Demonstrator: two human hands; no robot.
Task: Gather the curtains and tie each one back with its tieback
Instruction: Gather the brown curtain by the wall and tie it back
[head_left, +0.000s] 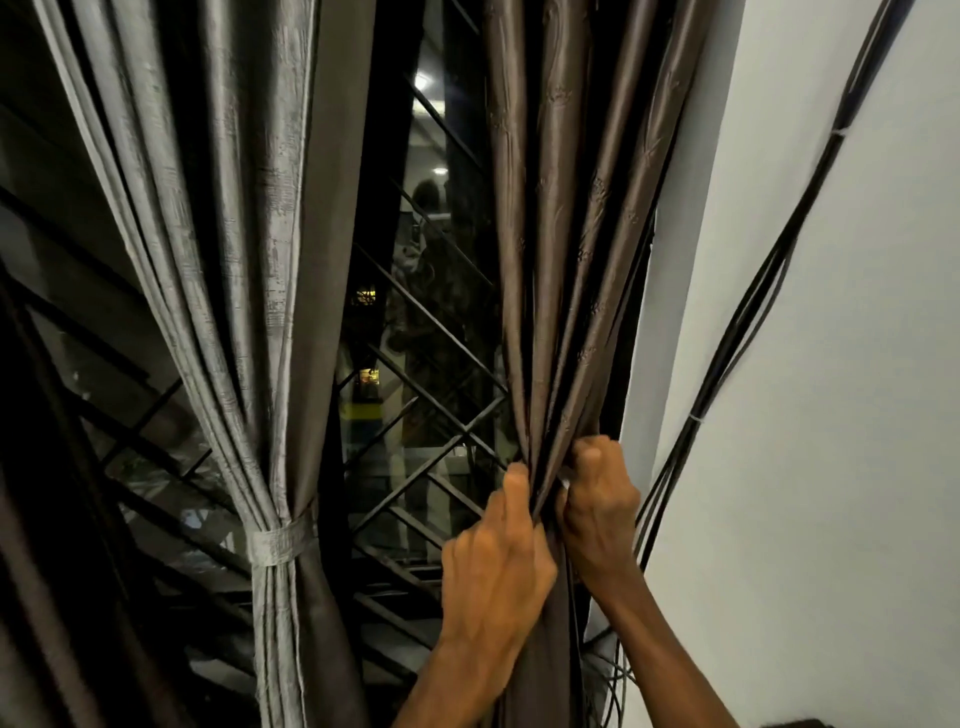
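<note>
A: Room: white wall (831, 364) at right, dark window grille (441, 415) between two curtains. A bundle of black cables (748, 312) runs down the wall.

B: Count?

A: Two curtains. Grey curtain (249, 260) at left, already cinched by one tieback (280, 543). Brown curtain (566, 234) beside the wall, gathered. Left hand (498, 561) and right hand (597, 514) both clench its folds.

B: Hidden?

A: Brown curtain's tieback cannot be made out. Curtain tops and hems are cut off; the view through the glass is murky.

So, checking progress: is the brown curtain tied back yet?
No, both hands only bunch the brown curtain; no band shows around it.
</note>
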